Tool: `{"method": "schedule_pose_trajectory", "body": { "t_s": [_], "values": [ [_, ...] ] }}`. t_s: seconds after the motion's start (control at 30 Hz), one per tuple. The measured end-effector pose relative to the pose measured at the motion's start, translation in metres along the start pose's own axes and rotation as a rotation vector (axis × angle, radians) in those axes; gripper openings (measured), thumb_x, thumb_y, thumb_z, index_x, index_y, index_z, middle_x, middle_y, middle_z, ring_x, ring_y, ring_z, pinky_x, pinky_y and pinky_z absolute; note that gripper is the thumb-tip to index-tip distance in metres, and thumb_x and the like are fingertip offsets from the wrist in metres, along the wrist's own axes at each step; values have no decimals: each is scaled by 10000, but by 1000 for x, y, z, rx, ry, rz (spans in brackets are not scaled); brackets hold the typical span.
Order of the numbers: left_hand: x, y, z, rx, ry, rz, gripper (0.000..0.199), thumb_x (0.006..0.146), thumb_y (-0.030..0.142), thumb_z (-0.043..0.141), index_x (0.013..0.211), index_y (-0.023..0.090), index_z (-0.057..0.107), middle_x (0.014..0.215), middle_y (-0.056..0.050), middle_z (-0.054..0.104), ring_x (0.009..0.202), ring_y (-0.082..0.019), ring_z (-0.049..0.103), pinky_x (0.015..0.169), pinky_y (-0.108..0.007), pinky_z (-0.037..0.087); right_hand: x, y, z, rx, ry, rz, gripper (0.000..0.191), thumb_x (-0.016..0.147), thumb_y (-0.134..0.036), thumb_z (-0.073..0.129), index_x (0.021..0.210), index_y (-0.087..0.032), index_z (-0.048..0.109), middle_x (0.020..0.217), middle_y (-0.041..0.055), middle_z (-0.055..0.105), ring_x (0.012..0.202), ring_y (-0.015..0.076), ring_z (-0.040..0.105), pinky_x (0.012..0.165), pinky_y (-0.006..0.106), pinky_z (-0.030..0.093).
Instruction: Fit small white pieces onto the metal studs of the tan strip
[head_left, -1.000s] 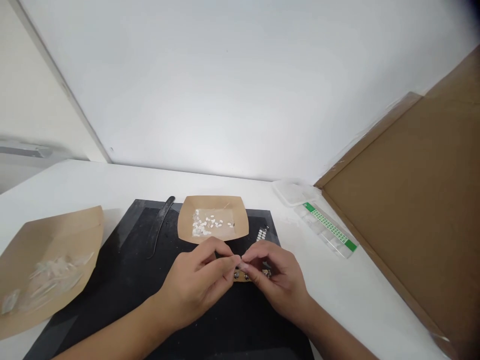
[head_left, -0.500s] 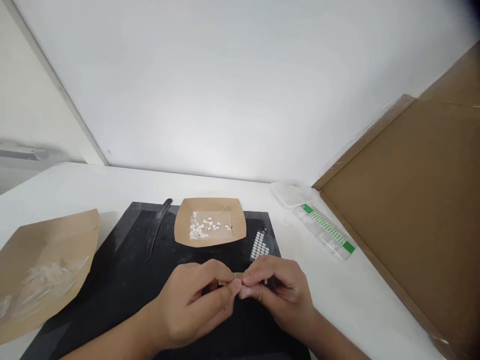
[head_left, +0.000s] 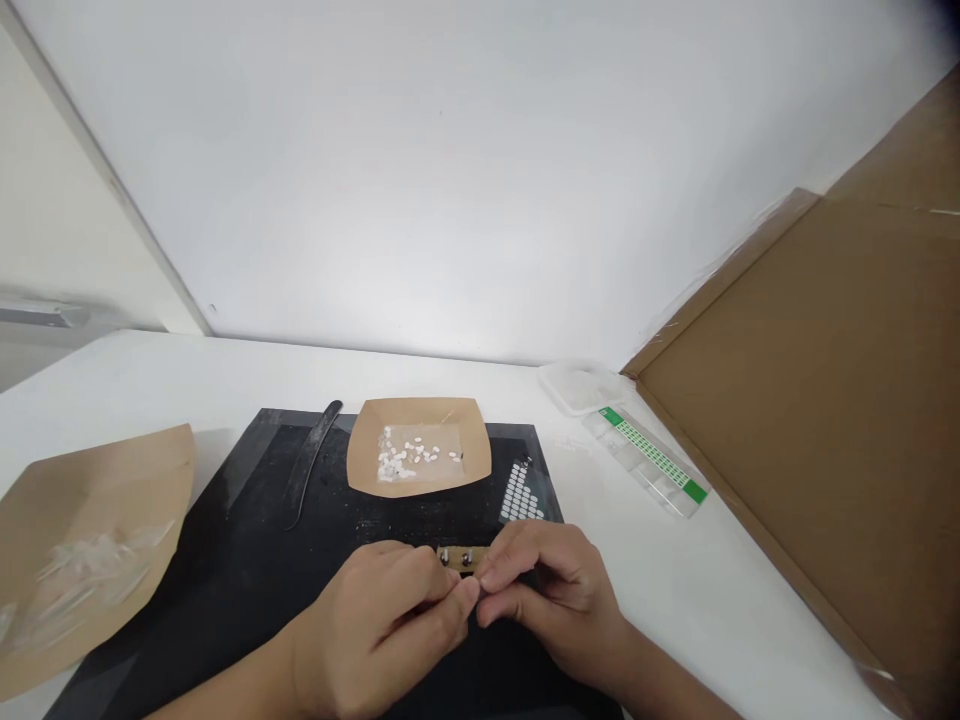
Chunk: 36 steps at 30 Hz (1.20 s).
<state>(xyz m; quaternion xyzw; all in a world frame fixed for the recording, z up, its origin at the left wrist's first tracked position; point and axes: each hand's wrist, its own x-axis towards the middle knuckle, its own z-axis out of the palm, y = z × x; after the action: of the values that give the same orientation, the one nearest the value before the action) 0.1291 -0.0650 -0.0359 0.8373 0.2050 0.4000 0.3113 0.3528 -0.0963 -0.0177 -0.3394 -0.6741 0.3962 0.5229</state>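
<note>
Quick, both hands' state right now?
Left hand: pinched shut, contents hidden.
Right hand: fingers curled by left fingertips, near strip; grip and contents can't be told.

A plain, pale wall [head_left: 450,200] rises behind the white worktop [head_left: 247,365], evenly lit and brightest low down near the worktop's back edge. Left of the worktop's far corner stands a cream-coloured surface [head_left: 60,200] with a grey strip along its border; at the worktop's right side leans brown cardboard [head_left: 825,350].
</note>
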Motion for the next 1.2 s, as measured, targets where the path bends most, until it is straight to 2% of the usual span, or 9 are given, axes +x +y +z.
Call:
{"method": "schedule_pose_trajectory", "body": {
  "t_s": [0.1, 0.2, 0.33, 0.43, 0.53, 0.67, 0.8, 0.93, 1.2],
  "values": [
    [3, 3, -3, -115, -49, 6, 126, 1069, 197, 536, 955, 238, 570, 610, 72, 619, 474, -94, 542, 516, -219, 417, 1, -1, -2, 63, 18, 19, 182, 828, -162, 932, 936, -264, 825, 849, 11, 828, 749, 148, 761, 674, 233, 618],
    [4, 6, -6, -182, -66, -62, 64, 1060, 220, 588, 999, 236, 598, 615, 85, 637, 453, -76, 526, 476, -189, 411, 2, -4, -4, 71, -10, 26, 136, 862, -187, 909, 936, -256, 819, 872, 22, 822, 756, 149, 756, 671, 241, 621],
    [4, 7, -9, -178, -141, -110, 105, 1084, 201, 529, 1063, 221, 630, 694, 50, 677, 530, -86, 591, 518, -177, 492, 1, -7, -5, -137, -87, -86, 87, 935, -244, 848, 1005, -266, 800, 867, 17, 804, 774, 156, 751, 703, 257, 620],
    [3, 4, -9, -15, -23, 108, 223, 1053, 108, 547, 1221, 220, 643, 914, -28, 764, 746, -135, 719, 662, -211, 609, -1, -7, -6, -303, -77, -157, 97, 970, -264, 807, 1061, -279, 778, 891, 20, 777, 793, 166, 745, 698, 263, 620],
    [5, 2, -7, 97, 59, 277, 412, 986, 38, 640, 1361, 206, 610, 1027, -72, 761, 878, -168, 752, 725, -239, 647, -3, -8, -8, -355, -100, -166, 85, 1024, -242, 726, 1095, -277, 756, 916, 36, 763, 804, 178, 739, 702, 277, 620],
    [7, 5, -2, 89, 71, 222, 359, 990, 44, 630, 1299, 226, 642, 992, -58, 753, 782, -155, 740, 658, -228, 640, -4, -6, -11, -405, -112, -162, 115, 1049, -188, 643, 1113, -263, 702, 942, 43, 737, 826, 182, 707, 729, 288, 600],
    [7, 7, 4, 60, 126, 154, 250, 1030, 50, 546, 1192, 210, 649, 836, -23, 709, 575, -103, 628, 505, -167, 551, -4, -3, -12, -450, -180, -161, 125, 1041, -140, 585, 1083, -244, 640, 932, 40, 701, 835, 181, 665, 749, 289, 556],
    [9, 6, 4, 83, 134, 271, 297, 948, -4, 627, 1191, 162, 664, 974, -106, 705, 814, -172, 702, 672, -242, 608, -3, -5, -11, -442, -215, -140, 121, 1036, -139, 563, 1072, -249, 598, 923, 27, 673, 822, 172, 634, 730, 279, 515],
    [14, 12, 4, -22, 111, 195, 290, 945, -27, 619, 1158, 169, 641, 1006, -103, 704, 815, -152, 694, 649, -221, 568, -3, -5, -14, -420, -286, -72, 104, 1055, -159, 516, 1051, -259, 542, 909, 7, 627, 818, 169, 589, 723, 280, 462]
  ]
}}
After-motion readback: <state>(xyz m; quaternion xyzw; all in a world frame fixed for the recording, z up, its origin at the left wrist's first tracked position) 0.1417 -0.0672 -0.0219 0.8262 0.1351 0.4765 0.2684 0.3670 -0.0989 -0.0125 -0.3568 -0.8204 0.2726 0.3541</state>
